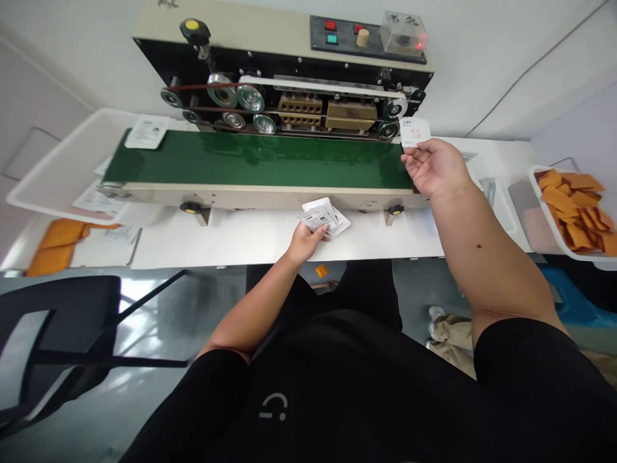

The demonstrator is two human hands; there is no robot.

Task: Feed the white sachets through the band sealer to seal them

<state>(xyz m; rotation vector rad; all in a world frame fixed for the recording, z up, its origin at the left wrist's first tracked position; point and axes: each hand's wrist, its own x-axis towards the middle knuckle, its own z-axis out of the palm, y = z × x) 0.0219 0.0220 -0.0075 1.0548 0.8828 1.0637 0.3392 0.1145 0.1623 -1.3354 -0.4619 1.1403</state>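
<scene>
Black shirt (357, 373) nearest; L hand (304, 243) pinches pkts (317, 214), R hand (438, 168) clamped on lone pkt (414, 131). Prob. light, bendy, slick; best held by edge.

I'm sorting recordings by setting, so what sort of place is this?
Probably a packing or sealing workshop, judging by the long beige-and-black machine, the flat green conveyor belt in front of it, and the small white printed pouches held beside the belt.

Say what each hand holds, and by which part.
Left hand: several white packets, by their lower ends. Right hand: one packet, by its lower edge.
</scene>
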